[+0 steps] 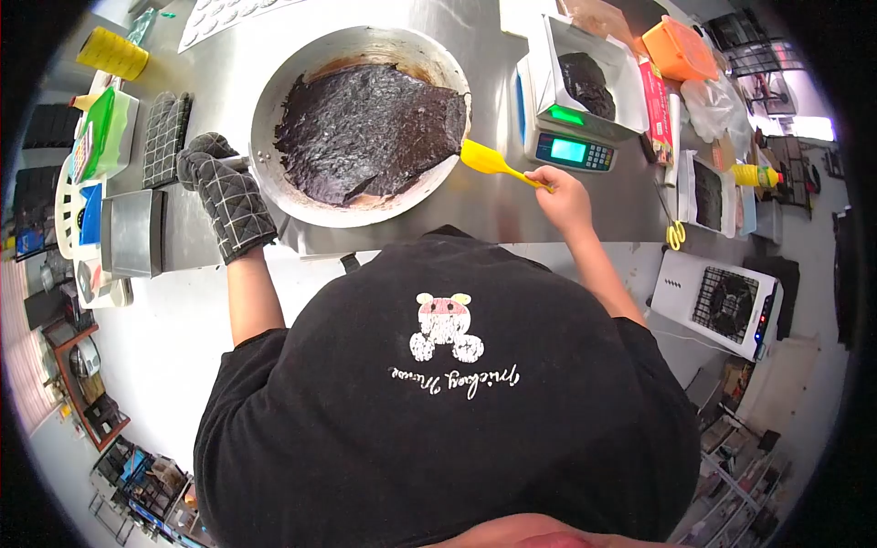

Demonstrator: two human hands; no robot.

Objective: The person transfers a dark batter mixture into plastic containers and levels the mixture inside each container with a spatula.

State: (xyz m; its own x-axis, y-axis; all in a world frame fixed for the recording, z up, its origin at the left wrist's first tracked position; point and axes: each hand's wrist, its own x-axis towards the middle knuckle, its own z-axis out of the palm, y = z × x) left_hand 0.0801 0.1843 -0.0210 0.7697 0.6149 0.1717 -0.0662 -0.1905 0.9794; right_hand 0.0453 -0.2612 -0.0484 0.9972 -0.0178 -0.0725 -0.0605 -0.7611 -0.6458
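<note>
Left hand (pixel 224 194) is inside a checked mitt (pixel 241 219), closed around the pan's handle (pixel 236 163). Right hand (pixel 561 203) is bare, fingers wrapped on the yellow spatula (pixel 486 159) near the end of its handle. Pan (pixel 268 178) is on the steel bench (pixel 438 212), straight ahead of the person. Thick dark mass (pixel 365 132) covers most of its floor and runs up to the right rim. Spatula blade is at that rim, right at the mass's edge; can't tell if it touches the mass.

Right of pan: scale (pixel 575 152), display lit, digits unreadable. White-lined box (pixel 630 82) sits on it, dark lump (pixel 586 85) inside. Scissors (pixel 675 235) near bench edge, further right. Left side: second mitt (pixel 166 142) lying flat, metal tin (pixel 132 233) nearer the person.
</note>
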